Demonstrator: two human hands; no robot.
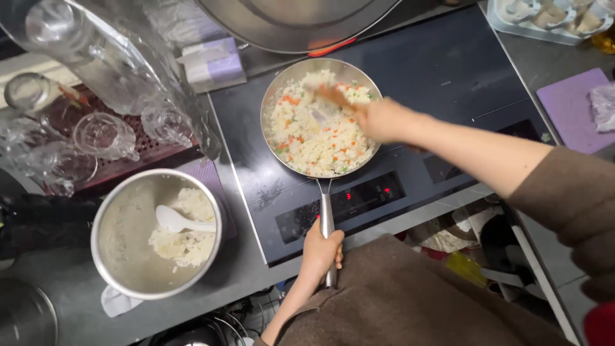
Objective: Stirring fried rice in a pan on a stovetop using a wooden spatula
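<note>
Frying pan of steel, filled with white rice flecked with orange and green bits, sits on a black induction hob near the middle of the view, its long handle pointing down toward the person. Starting at the far left, a cluster of clear glass cups and jars stands on a dark red slatted tray at the back of the grey worktop. Below them, a round steel pot holds a heap of plain white rice with a white plastic spoon lying in it. Just right of the pot, the hob begins. The left hand is closed around the lower end of the pan handle, its grip wrapped fully on the metal. Above the pan, the rim of a larger steel vessel shows at the top edge, with a small pale purple box to its left. The right hand reaches in from the right over the pan, its grip closed on a utensil that is blurred, so its kind cannot be told; its tip is in the rice. Both arms wear brown sleeves. At the far right, a purple board lies on the worktop, and a pale tray with hollows sits in the upper corner.
</note>
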